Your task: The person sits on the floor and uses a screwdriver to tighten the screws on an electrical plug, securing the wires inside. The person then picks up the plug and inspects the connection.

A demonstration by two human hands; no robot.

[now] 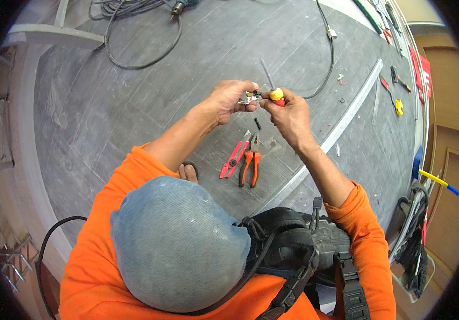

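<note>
While the left hand pinches a small white-and-black fitting above the grey floor, the right hand is closed around a yellow-and-red screwdriver just beside it. With no firm support beneath, the fitting could, I judge, twist free and drop near the orange-handled pliers, or a careless swing could jab the left hand.
</note>
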